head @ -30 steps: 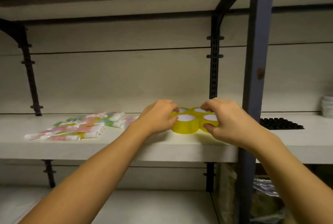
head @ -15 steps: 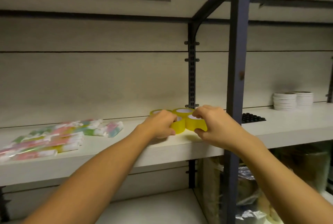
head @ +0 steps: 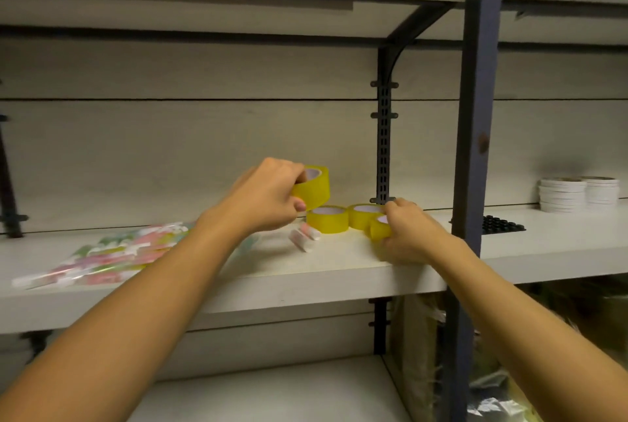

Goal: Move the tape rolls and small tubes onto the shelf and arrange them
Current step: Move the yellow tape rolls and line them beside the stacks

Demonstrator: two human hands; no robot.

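Writing shows nowhere that I can read: the tape carries no label, and the print on the tubes is blurred. My left hand (head: 268, 197) grips one yellow roll (head: 314, 189) raised above the shelf (head: 238, 289), at centre frame, fingers curled over its rim and thumb beneath. Two more rolls (head: 328, 222) lie flat and touching just below it (white cores facing up). My right hand (head: 406, 234) pinches a fourth roll (head: 379, 229), tilted at the shelf's front edge and touching the pair. All are glossy yellow. Tubes (head: 112, 255), pastel pink, green and white, lie heaped at left of frame; two stray tubes (head: 304, 236) sit just beside the rolls. White discs (head: 577, 194) stack at far right, behind a black mat (head: 501, 224).
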